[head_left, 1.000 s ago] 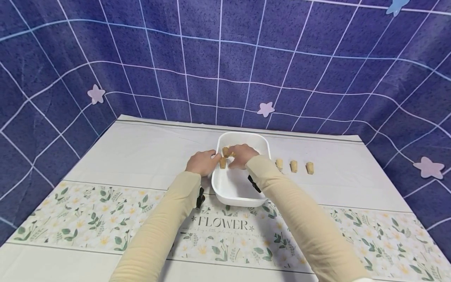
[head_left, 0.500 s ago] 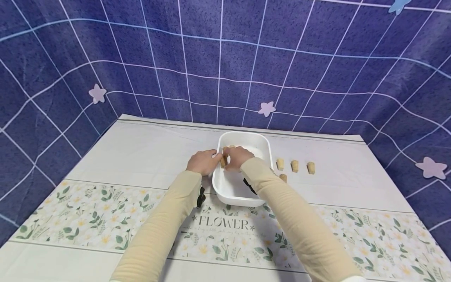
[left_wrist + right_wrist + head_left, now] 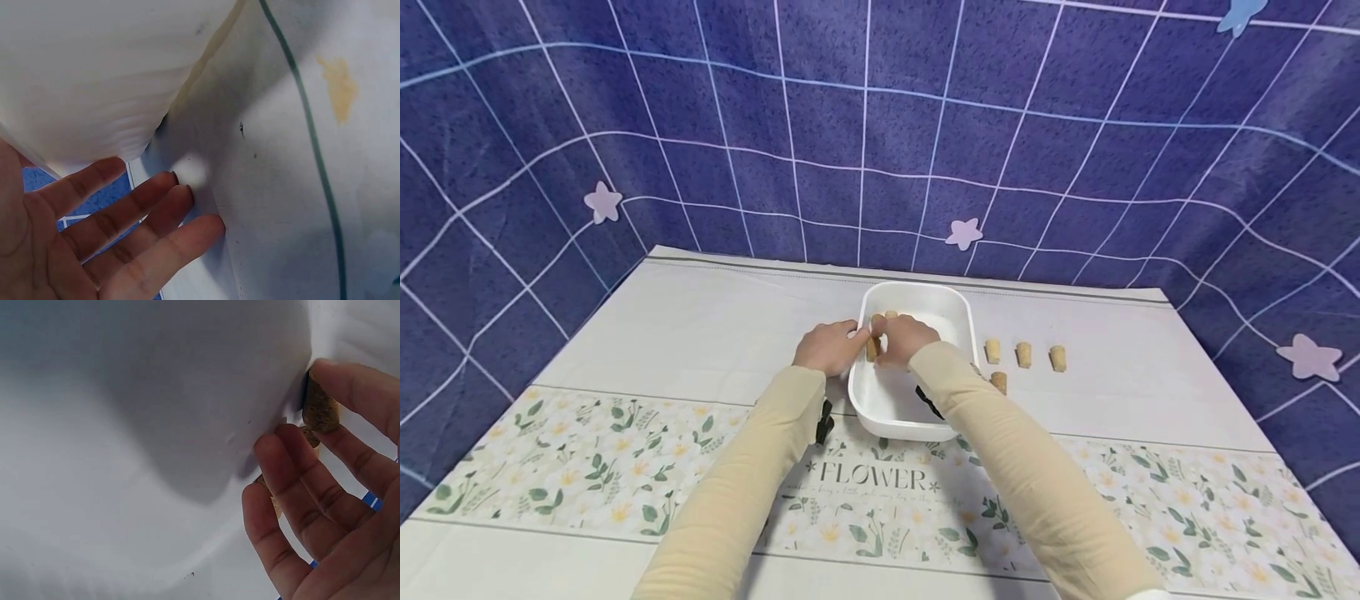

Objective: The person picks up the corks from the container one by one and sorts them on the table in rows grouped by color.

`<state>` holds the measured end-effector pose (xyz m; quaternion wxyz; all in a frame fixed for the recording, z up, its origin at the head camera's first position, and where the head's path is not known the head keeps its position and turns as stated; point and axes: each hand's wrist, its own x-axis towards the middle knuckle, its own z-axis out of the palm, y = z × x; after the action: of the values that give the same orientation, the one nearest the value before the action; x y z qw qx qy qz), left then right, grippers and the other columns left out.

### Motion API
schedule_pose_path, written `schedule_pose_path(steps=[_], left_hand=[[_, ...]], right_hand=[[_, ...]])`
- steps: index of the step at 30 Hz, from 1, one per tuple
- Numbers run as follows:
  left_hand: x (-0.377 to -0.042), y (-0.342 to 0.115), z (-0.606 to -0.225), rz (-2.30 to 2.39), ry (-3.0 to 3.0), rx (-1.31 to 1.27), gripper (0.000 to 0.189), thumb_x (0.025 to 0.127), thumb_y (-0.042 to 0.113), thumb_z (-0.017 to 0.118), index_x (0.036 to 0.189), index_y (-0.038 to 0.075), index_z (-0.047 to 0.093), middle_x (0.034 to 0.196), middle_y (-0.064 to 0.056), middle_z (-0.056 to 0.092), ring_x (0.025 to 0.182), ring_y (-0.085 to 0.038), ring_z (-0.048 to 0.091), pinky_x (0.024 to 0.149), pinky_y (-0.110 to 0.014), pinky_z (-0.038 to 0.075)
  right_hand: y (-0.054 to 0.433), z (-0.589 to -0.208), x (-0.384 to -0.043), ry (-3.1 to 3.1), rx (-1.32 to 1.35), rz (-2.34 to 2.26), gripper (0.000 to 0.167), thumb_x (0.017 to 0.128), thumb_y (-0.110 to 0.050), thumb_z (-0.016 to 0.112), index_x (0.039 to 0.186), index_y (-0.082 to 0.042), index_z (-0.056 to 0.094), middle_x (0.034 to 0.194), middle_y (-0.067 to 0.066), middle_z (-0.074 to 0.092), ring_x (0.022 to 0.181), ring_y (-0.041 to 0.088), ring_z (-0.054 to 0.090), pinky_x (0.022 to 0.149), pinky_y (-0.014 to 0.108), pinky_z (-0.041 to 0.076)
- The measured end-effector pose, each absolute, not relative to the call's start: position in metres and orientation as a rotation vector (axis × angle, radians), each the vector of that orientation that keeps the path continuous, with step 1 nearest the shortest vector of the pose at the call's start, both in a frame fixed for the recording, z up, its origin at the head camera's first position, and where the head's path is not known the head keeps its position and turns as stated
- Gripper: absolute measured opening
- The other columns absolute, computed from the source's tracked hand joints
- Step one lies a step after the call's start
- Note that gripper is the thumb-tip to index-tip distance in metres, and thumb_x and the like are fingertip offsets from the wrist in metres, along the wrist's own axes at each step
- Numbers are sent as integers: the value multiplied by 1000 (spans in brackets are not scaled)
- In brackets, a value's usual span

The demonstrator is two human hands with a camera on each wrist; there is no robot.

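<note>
Head view: your right hand [image 3: 904,340] reaches into the white tub [image 3: 908,430], over by its left wall, where a cork [image 3: 872,350] sits at your fingertips. Your left hand [image 3: 831,347] is at the outside of that wall, thumb at the rim. To the tub's right, loose corks [image 3: 1023,354] stand in a row on the tablecloth [image 3: 1120,392], and the nearest cork [image 3: 998,382] is partly hidden behind your right sleeve [image 3: 1000,442]. Drop that forearm and the sleeve could knock it over (tapered corks probably roll in a curve).

Left wrist view: your fingers are nearly straight and spread outside the tub, the index tip apparently against its wall; the thumb is out of sight. That looks to me like a steadying touch rather than a firm grip, so a hard push from inside could slide the tub.

Right wrist view: your thumb and index finger pinch the cork end to end, while the other fingers reach past it, close to the neighbouring corks [image 3: 312,436] (mostly hidden, so I can't tell whether you touch them). A careless brush there could topple them, and squeezing off-centre could make the pinched one twist loose.
</note>
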<state>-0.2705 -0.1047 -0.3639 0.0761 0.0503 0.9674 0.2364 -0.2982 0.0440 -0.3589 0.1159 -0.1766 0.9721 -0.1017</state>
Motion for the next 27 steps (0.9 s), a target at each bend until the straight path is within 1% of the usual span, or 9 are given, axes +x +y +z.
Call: schedule_pose_path(steps=[4, 7, 10, 12, 15, 20, 22, 25, 27], left_hand=[[-270, -105, -365, 710, 2899, 142, 59, 105, 42, 32, 151, 10, 49, 146, -17, 55, 131, -44, 53, 108, -53, 43], [-269, -104, -364, 708, 2898, 141, 59, 106, 42, 32, 153, 10, 47, 148, -17, 53, 133, -43, 52, 109, -53, 41], [-269, -104, -363, 703, 2897, 139, 59, 106, 42, 32, 153, 9, 46, 149, -17, 52, 133, -43, 52, 110, -53, 41], [-269, -104, -363, 699, 2895, 137, 59, 106, 42, 31, 154, 9, 46, 149, -17, 52, 133, -43, 52, 110, -53, 41], [-269, -104, -363, 692, 2899, 136, 59, 106, 42, 32, 153, 9, 47, 148, -17, 53, 132, -43, 53, 109, -53, 42], [-269, -103, -363, 695, 2900, 138, 58, 106, 42, 32, 152, 10, 49, 146, -17, 55, 131, -43, 54, 108, -53, 43], [-270, -103, -363, 700, 2903, 137, 58, 106, 42, 32, 151, 11, 49, 146, -17, 56, 130, -43, 54, 108, -53, 43], [-270, -104, -364, 707, 2907, 140, 57, 106, 42, 32, 150, 10, 51, 144, -17, 57, 129, -43, 55, 107, -53, 44], [-270, -104, -364, 709, 2910, 143, 56, 106, 41, 32, 149, 10, 52, 143, -18, 58, 127, -43, 57, 105, -53, 45]], right_hand=[[48, -356, -295, 2846, -570, -319, 42, 89, -19, 79, 130, -20, 69, 123, 10, 67, 105, 26, 64, 84, 43, 55], [52, -357, -296, 2838, -602, -330, 46, 88, -15, 77, 133, -20, 68, 124, 8, 68, 100, 25, 63, 81, 40, 54], [55, -359, -300, 2821, -592, -330, 53, 88, -15, 78, 139, -19, 64, 122, 9, 69, 94, 23, 63, 77, 38, 53], [55, -359, -299, 2816, -584, -328, 55, 88, -16, 79, 141, -20, 63, 121, 10, 69, 90, 22, 61, 75, 37, 53], [54, -359, -298, 2818, -573, -312, 58, 88, -19, 80, 143, -21, 61, 127, 12, 66, 96, 24, 62, 79, 39, 54], [53, -360, -296, 2831, -563, -287, 57, 89, -22, 79, 143, -21, 61, 137, 14, 60, 113, 28, 62, 89, 44, 54], [54, -360, -296, 2835, -569, -280, 57, 90, -22, 78, 143, -21, 61, 139, 14, 59, 117, 29, 61, 91, 46, 54], [55, -359, -296, 2838, -572, -277, 56, 90, -22, 78, 143, -22, 61, 139, 13, 60, 115, 29, 62, 88, 45, 54], [56, -358, -296, 2832, -562, -279, 57, 90, -23, 77, 144, -22, 60, 132, 11, 63, 108, 27, 63, 84, 42, 54]])
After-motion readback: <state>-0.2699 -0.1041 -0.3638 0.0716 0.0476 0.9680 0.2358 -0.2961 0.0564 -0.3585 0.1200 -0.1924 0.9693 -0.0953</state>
